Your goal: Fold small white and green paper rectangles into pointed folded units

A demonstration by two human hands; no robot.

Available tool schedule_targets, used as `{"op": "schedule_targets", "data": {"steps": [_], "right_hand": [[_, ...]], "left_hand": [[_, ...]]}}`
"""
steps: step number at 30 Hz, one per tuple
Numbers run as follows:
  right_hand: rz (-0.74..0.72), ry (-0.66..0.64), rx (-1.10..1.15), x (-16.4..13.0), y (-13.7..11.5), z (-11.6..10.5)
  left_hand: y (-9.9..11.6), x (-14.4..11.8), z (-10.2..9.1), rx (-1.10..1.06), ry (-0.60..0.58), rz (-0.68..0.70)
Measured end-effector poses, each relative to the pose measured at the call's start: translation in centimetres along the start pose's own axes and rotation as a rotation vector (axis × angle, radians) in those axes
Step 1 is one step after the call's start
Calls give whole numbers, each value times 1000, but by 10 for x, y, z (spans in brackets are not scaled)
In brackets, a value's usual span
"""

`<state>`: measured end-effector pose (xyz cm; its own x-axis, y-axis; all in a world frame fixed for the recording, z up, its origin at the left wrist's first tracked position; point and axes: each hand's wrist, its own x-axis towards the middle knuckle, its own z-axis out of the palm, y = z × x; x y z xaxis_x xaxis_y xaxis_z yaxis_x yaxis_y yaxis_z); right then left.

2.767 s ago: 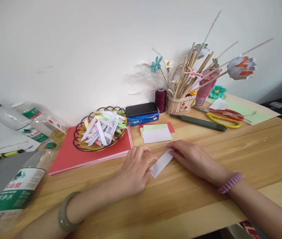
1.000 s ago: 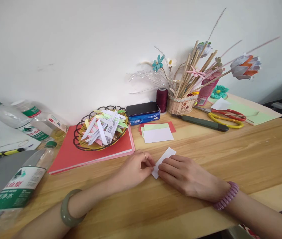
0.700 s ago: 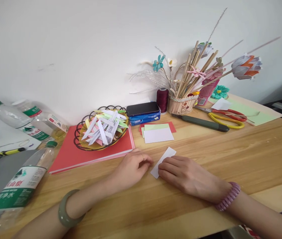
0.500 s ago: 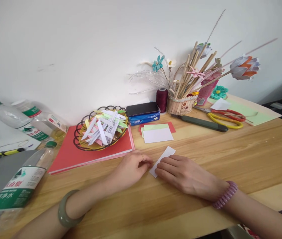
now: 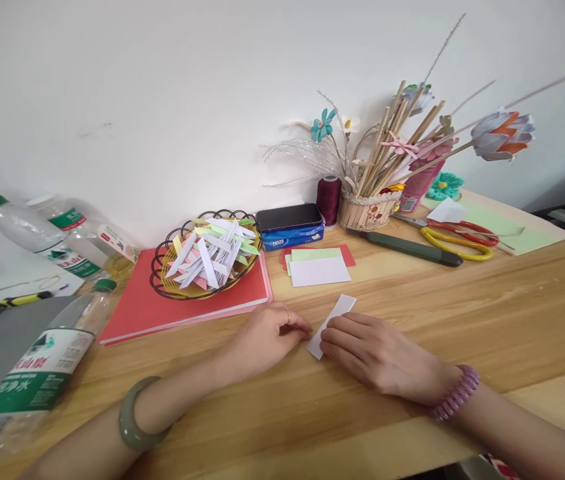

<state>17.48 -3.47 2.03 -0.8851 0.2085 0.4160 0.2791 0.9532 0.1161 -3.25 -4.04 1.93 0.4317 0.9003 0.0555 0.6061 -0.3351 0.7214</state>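
Note:
A folded white paper strip (image 5: 333,319) lies on the wooden table (image 5: 462,307), running diagonally. My right hand (image 5: 377,353) rests on its lower half, fingers flat and pressing it down. Fingers curled, my left hand (image 5: 267,337) touches the strip's near-left end. I wear a green bangle on the left wrist and a pink beaded bracelet on the right. Just behind the strip lies a small stack of white, green and red paper rectangles (image 5: 318,269).
A wire basket (image 5: 162,257) of folded paper pieces sits on a red folder (image 5: 137,310). A phone on a blue tissue pack (image 5: 290,227), thread spool (image 5: 329,197), stick holder with paper flowers (image 5: 368,208), knife (image 5: 407,247), scissors (image 5: 457,237) line the back. Water bottles (image 5: 37,373) lie left.
My right hand slid from the strip's far end down onto its lower half, uncovering the upper end. My left hand curled up at the near end. Over the last second, almost nothing moved.

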Motion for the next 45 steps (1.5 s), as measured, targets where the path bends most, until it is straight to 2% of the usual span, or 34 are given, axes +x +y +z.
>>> {"op": "schedule_targets", "data": {"steps": [4,8,12,18,21,26,30,36,41,45], "right_hand": [[3,-12,11,-1,1,-1],[7,-30,20,1,0,-2],[14,-78,18,5,-3,-6],[47,-142,89,-9,-3,-13],[58,-176,50,-22,-5,-15],[239,-264,48,-28,-21,-16],[306,-263,31,-28,-30,-16],[312,-270,80,-33,-26,-16],[305,-269,82,-35,-27,-16],[279,-234,53,-39,-31,-16]], "left_hand": [[-2,-1,-2,63,20,246],[-3,-3,-4,276,-49,496],[-1,-7,-3,479,-102,482],[-4,-8,1,551,-91,605],[-4,-7,1,546,-84,617],[-2,-7,-1,542,-122,578],[-1,-7,-3,536,-124,552],[1,-9,1,548,-70,572],[-8,-13,12,688,13,690],[-10,-17,18,773,44,702]]}}
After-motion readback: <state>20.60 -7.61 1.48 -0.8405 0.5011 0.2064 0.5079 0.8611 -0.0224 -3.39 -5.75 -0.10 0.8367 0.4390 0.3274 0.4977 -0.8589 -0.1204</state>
